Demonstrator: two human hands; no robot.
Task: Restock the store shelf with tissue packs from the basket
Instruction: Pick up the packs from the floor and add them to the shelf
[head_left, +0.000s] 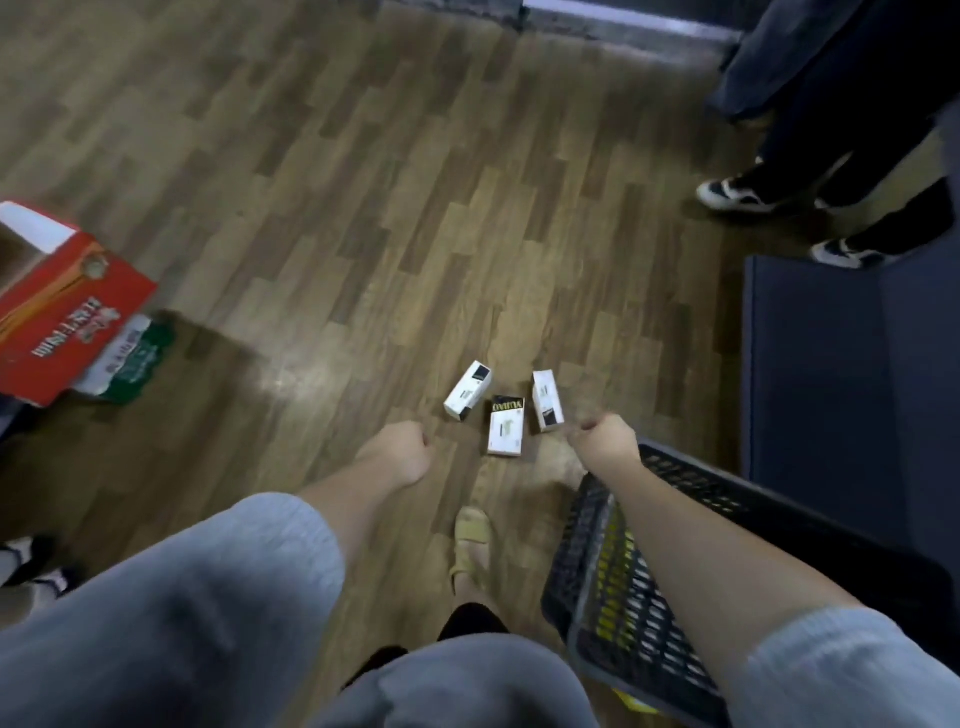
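Observation:
Three small white tissue packs lie on the wooden floor: one at the left (468, 391), one in the middle with a black band (505, 427), one at the right (547, 401). My left hand (399, 454) hangs just left of them, fingers curled, holding nothing. My right hand (605, 436) hangs just right of them, fingers curled the same way, above the near rim of the black mesh basket (613, 587). Yellow items show through the basket's wall.
A red cardboard box (57, 312) with a green-and-white pack beside it sits at the left. A dark blue panel (831, 374) stands at the right. Another person's legs and dark shoes (737, 195) are at the upper right. My sandalled foot (471, 540) is between my arms.

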